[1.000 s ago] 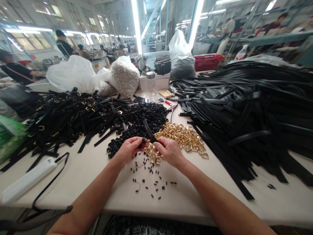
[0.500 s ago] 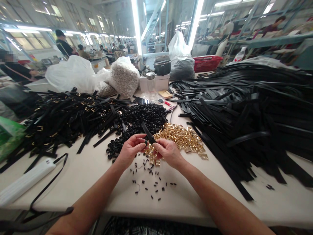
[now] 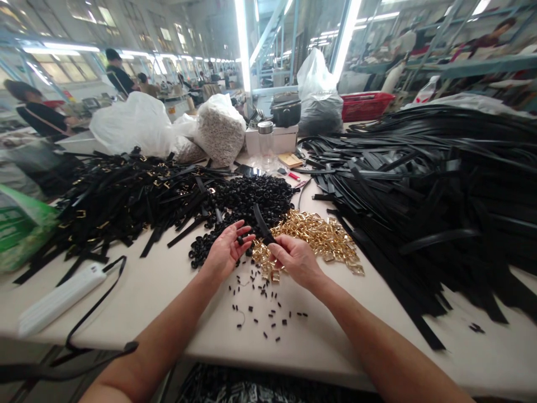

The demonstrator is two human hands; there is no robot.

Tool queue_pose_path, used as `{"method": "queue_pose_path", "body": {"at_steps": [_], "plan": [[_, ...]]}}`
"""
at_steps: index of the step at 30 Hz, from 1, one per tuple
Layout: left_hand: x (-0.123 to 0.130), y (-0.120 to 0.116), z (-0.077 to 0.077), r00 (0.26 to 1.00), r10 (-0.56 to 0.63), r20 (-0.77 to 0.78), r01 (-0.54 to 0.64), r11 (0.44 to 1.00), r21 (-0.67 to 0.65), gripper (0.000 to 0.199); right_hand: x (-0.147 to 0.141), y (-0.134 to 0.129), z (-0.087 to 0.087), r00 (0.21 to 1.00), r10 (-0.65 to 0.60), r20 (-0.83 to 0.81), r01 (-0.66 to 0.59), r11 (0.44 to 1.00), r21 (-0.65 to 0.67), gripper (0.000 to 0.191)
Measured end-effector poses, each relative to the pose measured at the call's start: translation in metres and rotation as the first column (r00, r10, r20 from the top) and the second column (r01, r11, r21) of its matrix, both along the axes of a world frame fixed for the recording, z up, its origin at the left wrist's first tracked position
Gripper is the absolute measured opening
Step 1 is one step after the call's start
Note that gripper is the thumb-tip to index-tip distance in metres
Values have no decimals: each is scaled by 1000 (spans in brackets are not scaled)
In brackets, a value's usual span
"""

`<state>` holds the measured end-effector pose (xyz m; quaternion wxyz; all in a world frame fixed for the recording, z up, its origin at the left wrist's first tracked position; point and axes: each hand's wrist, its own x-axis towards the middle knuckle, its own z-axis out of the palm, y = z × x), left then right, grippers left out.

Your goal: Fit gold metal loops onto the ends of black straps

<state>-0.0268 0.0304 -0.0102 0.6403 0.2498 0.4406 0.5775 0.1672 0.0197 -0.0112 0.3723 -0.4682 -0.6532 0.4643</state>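
Note:
My right hand (image 3: 293, 256) pinches the lower end of a short black strap (image 3: 262, 223), which points up and to the left. Beside it, my left hand (image 3: 229, 246) is turned palm up with its fingers spread, and a small black ring (image 3: 240, 240) rests against the fingers. Behind both hands lies a heap of black rings (image 3: 260, 196). Gold buckles (image 3: 319, 232) are piled behind and to the right of my right hand. Small black bits (image 3: 272, 324) are scattered on the table (image 3: 218, 341) below the hands.
Straps with gold buckles (image 3: 109, 196) are heaped at the left, long black straps (image 3: 461, 196) at the right. A white power strip (image 3: 62, 296) with a cord lies front left. Bags (image 3: 220, 129), a glass jar (image 3: 265, 140) and a red basket (image 3: 364, 106) stand behind. People work farther back.
My left hand has opened, its fingers spreading from a pinch, and has moved away from the strap. My right hand keeps hold of the strap. The view has shifted slightly.

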Motion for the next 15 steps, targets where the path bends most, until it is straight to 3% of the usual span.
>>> {"method": "queue_pose_path", "body": {"at_steps": [9,15], "plan": [[0,-8,5,979,-190,75,185,980,70,39,2,-1,0,999,-3,49,0,999,53,22],[4,-10,5,980,-198,17,198,980,34,32,1,-2,2,999,-1,51,-3,998,63,19]]}}
